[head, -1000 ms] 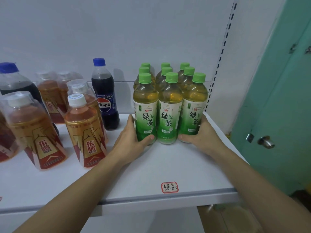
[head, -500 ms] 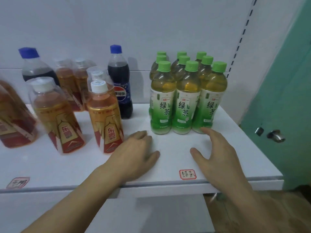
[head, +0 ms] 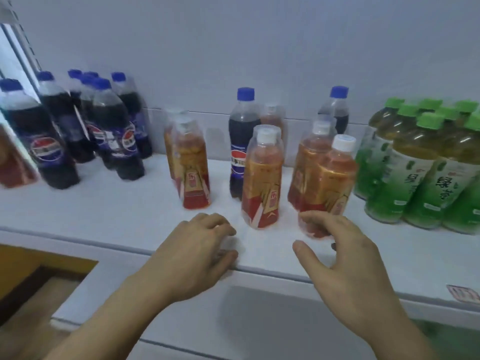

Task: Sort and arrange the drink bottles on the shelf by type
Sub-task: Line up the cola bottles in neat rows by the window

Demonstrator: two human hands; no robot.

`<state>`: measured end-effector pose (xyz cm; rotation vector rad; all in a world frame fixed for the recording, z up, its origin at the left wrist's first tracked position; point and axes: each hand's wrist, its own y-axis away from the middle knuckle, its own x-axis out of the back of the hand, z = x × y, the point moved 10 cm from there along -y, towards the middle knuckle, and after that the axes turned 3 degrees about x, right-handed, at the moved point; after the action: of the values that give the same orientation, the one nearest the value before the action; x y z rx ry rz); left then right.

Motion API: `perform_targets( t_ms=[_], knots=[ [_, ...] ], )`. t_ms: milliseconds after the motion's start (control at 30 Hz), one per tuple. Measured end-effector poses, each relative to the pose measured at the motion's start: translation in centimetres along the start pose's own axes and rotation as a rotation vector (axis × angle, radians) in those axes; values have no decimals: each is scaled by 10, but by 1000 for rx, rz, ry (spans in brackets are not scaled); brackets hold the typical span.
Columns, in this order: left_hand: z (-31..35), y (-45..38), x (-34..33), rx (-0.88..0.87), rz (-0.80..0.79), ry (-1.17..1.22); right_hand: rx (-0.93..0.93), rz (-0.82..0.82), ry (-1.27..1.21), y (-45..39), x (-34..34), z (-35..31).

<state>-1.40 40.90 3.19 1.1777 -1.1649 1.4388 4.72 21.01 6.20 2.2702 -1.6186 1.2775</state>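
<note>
Glossy clear plastic on the green tea bottles and cola bottles; the white shelf looks smooth, matt.

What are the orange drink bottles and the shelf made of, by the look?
Orange drink bottle: clear plastic, likely PET; the liquid shows through above a glossy printed sleeve label, and the white cap looks like opaque plastic. Shelf: smooth white board with a faint sheen and a rounded front lip, probably painted metal, though laminate cannot be ruled out.
</note>
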Motion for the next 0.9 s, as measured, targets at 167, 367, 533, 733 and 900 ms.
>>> perform_targets(
  t_ms=[167, 367, 533, 733, 900],
  knots=[
    [-123, 21, 13, 135, 25, 23, 59, -84, 27, -12, -79, -65],
    [-203, 36, 18, 161, 56, 85, 80, -109, -21, -18, -151, -122],
    [-232, 32, 7, 144, 52, 129, 55, -133, -19, -30, -183, -152],
    [-234, 27, 3, 170, 154, 154, 37, -69, 19, -45, -181, -161],
    [-201, 11, 28, 104, 294, 515, 74, 95, 5, -36, -140, -169]
  ],
)
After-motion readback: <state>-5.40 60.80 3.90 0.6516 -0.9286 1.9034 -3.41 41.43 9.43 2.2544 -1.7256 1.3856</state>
